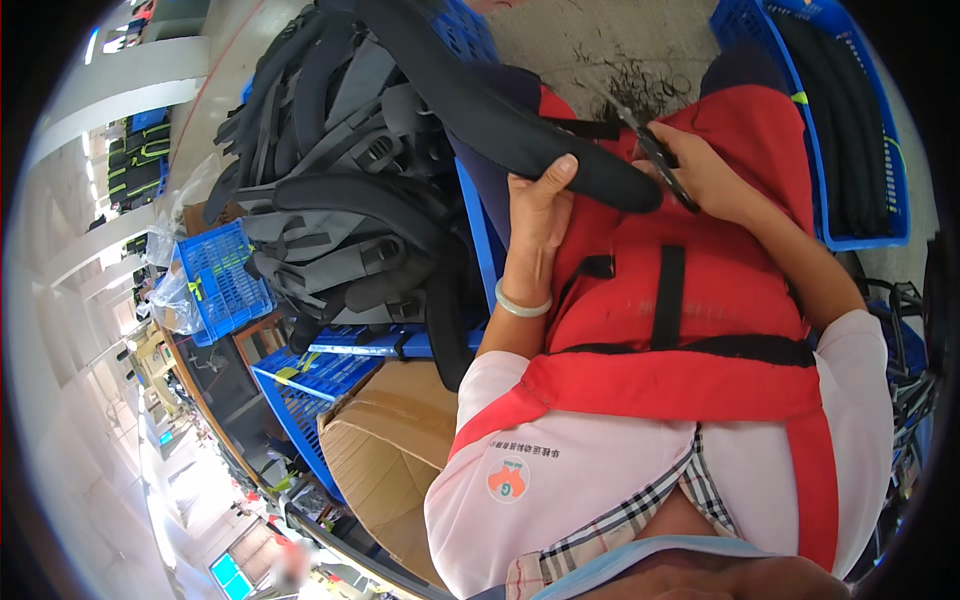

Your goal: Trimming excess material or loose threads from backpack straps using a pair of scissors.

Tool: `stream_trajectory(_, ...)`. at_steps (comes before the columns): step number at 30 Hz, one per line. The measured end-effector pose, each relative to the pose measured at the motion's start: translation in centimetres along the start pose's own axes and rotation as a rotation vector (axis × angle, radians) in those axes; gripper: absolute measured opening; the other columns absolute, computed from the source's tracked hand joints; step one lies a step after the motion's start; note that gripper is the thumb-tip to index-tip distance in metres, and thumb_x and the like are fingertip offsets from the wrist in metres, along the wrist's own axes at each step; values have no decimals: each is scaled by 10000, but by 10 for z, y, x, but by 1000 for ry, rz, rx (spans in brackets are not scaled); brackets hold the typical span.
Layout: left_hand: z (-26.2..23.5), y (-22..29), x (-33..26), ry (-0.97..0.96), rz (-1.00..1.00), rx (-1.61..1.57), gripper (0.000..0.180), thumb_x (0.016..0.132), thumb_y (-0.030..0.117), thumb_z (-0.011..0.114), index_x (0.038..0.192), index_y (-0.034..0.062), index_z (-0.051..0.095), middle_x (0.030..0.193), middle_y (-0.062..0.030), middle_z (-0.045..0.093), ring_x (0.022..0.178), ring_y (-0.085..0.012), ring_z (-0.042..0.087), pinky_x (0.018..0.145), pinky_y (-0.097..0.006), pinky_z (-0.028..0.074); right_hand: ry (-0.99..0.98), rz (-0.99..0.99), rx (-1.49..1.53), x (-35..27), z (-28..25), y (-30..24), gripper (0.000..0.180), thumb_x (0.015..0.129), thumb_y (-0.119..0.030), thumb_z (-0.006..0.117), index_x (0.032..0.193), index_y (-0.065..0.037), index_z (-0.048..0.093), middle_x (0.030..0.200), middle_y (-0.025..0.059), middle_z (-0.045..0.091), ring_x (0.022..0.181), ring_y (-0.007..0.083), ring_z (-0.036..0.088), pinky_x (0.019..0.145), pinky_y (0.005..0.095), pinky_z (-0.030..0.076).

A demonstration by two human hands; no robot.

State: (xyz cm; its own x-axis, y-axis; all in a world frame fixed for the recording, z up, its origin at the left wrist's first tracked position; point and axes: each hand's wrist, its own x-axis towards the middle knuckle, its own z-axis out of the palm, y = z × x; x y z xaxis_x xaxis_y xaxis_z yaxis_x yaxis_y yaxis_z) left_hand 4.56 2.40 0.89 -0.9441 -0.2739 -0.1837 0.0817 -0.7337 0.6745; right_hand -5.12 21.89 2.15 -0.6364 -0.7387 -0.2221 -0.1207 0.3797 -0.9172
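Observation:
A long black padded strap [500, 120] slants across my lap, its rounded end over the red apron [620, 290]. My left hand [540, 205] grips it near that end, thumb on top and the other fingers hidden beneath. Just beyond the end, my right hand [700, 172] is closed around dark scissors [650, 145], whose blades point up and away to the left. The scissors are close beside the strap; whether they touch it I cannot tell. Part of the right fingers is hidden behind the scissors.
Black and grey padded straps with buckles [350, 210] form a large pile at my left. A blue crate [895, 215] of black pads stands at the far right. An open cardboard box [385, 430] and a blue basket [215, 275] lie left. Dark clippings [640, 85] litter the floor ahead.

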Motion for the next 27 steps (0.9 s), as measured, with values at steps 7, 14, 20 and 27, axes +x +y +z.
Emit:
stream_trajectory(7, -13, -11, -5, 64, 103, 205, 343, 852, -22, 639, 1176, -11, 530, 1110, -75, 612, 995, -176, 601, 919, -317, 461, -130, -43, 72, 0, 1, -28, 284, 770, -109, 712, 965, -20, 526, 765, 68, 511, 738, 159, 513, 679, 300, 419)
stream_trajectory(14, -11, 49, 10, 143, 362, 300, 444, 855, -2, 635, 1271, 15, 479, 1151, -104, 586, 1064, -203, 570, 974, -342, 432, -197, -298, -364, -11, -55, -51, 243, 703, -42, 678, 874, -28, 505, 779, 143, 540, 759, 330, 556, 665, 379, 432)
stream_trajectory(20, -22, 55, 10, -28, -3, 103, 317, 748, -29, 740, 1038, 21, 625, 1002, -98, 656, 948, -231, 635, 883, -375, 505, -248, -135, -234, -20, -69, -59, 251, 748, -72, 707, 936, -25, 547, 779, 70, 537, 731, 223, 539, 682, 312, 426)
stream_trajectory(27, -21, 36, 19, -121, 5, 46, 331, 755, 15, 755, 1060, 20, 626, 1021, -97, 662, 948, -224, 637, 898, -376, 503, -2, 63, 96, -5, -47, -13, 274, 852, -132, 665, 1067, -13, 542, 871, 99, 596, 792, 178, 579, 696, 292, 454)
